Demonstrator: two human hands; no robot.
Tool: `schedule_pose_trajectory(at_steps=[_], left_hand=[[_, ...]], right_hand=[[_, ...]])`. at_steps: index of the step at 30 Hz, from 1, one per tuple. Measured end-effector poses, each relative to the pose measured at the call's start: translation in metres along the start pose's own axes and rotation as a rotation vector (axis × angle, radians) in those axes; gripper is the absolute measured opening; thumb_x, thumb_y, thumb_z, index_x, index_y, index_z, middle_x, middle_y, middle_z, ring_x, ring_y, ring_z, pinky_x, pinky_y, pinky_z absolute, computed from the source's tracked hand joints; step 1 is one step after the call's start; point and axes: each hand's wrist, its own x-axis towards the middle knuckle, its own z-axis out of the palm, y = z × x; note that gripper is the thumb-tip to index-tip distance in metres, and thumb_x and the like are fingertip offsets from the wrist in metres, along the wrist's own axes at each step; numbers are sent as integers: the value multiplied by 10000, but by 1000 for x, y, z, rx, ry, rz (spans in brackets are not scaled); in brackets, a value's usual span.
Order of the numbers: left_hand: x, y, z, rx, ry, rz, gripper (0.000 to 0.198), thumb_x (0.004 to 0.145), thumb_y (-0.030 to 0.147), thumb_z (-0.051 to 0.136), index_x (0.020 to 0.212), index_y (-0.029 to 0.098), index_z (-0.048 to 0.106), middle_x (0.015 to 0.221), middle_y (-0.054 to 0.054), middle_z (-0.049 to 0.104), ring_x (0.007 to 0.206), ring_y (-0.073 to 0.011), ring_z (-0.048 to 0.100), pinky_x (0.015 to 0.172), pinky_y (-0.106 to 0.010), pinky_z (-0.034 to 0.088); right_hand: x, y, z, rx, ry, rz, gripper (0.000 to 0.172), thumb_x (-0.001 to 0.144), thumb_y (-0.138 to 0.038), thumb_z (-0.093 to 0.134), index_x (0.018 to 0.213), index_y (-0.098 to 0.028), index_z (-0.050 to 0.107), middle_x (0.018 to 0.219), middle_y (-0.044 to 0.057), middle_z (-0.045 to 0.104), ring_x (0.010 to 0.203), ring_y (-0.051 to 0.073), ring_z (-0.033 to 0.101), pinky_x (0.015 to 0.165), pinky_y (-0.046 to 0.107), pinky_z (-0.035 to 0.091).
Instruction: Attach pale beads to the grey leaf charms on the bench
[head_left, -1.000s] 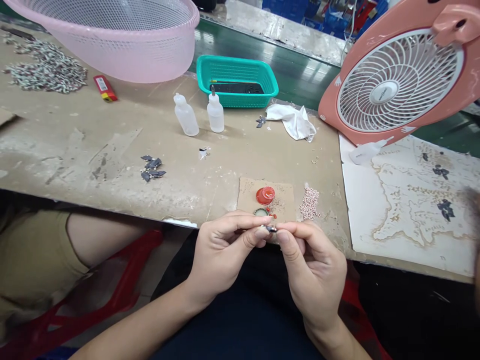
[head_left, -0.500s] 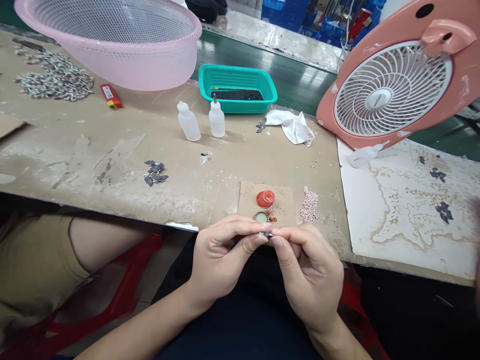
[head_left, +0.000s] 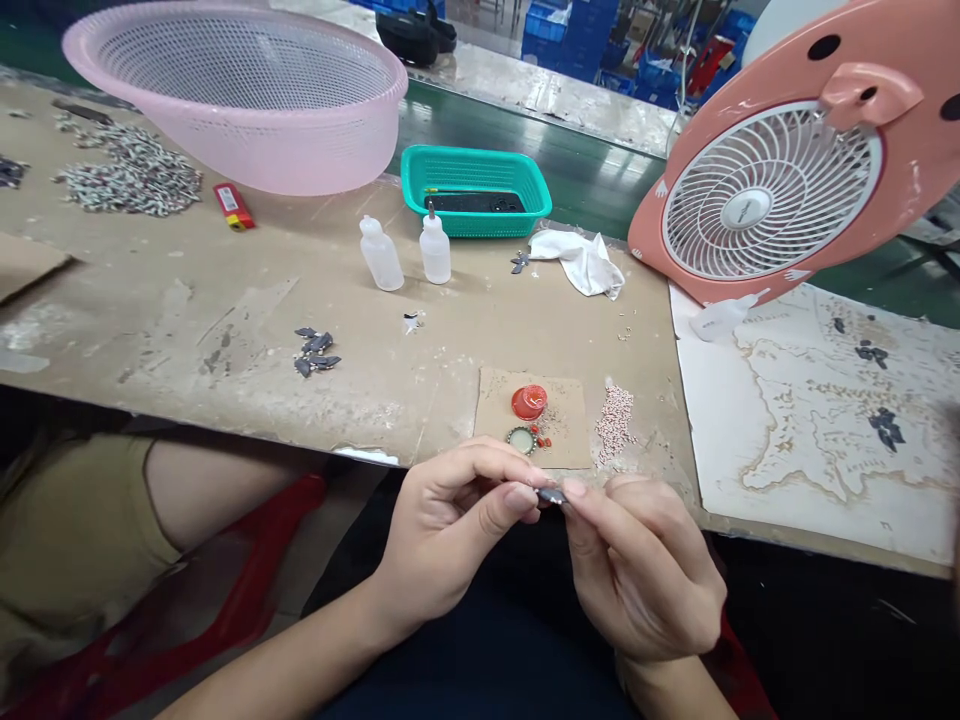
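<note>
Just off the table's front edge, my left hand [head_left: 454, 530] pinches a small dark grey pointed piece [head_left: 552, 495] between thumb and fingertips. My right hand [head_left: 649, 570] has its fingers closed at the piece's right end, with a fingertip touching it. Tiny pale dots show along the piece's lower edge. Beyond the hands lies a square of cardboard [head_left: 491, 410], bearing a red cup-like object [head_left: 529, 402], a bottle cap [head_left: 522, 440] and a few small red bits [head_left: 543, 441]. A heap of tiny pinkish pieces [head_left: 615, 425] lies to its right.
Similar grey pieces [head_left: 316, 352] lie to the left. Two squeeze bottles [head_left: 382, 262] stand before a green basket [head_left: 476, 222]. A pink basket [head_left: 300, 150], a lighter [head_left: 233, 206], a white cloth [head_left: 577, 262] and a fan [head_left: 757, 200] are farther back. Another person's leg [head_left: 217, 490] is at left.
My right hand has turned and shifted to the right and slightly down, its fingers now more curled. The grey piece has moved slightly right and down and shows more. The camera view has shifted slightly.
</note>
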Motion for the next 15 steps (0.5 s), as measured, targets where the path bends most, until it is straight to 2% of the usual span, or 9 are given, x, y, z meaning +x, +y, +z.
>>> schedule_pose_trajectory(at_steps=[4,7,10,13,15], left_hand=[[0,0,-1,93,0,79,102,820,121,766,884,200,767,814,-25,729,720,-123,691,644,-187,576],[1,1,-3,208,-14,201,117,800,86,776,859,184,756,812,-37,749,739,-133,700,666,-194,575],[1,1,-4,273,-41,305,127,820,82,754,890,187,750,838,-45,761,722,-144,706,658,-219,576],[-1,0,-9,336,-69,355,183,833,58,728,938,208,739,867,-36,764,746,-151,715,669,-234,580],[0,-2,-18,429,-70,392,242,822,33,725,967,227,729,890,-23,764,791,-160,723,728,-261,590]], right_hand=[[-5,1,-1,-45,55,-75,370,782,37,705,1115,-123,725,719,-5,565,652,131,570,573,304,508],[-10,3,-3,-86,63,-95,391,830,-39,694,1194,-181,700,751,-5,566,659,126,561,604,300,533],[-14,5,-5,-139,17,-101,396,863,-94,675,1228,-248,678,773,-9,572,673,127,557,638,300,543],[-14,8,-5,-121,-35,-142,435,831,-86,699,1244,-222,666,768,2,578,694,143,566,629,303,533],[-12,12,-5,-127,-53,-150,479,811,-71,710,1267,-207,649,750,-1,579,677,141,556,608,299,510]])
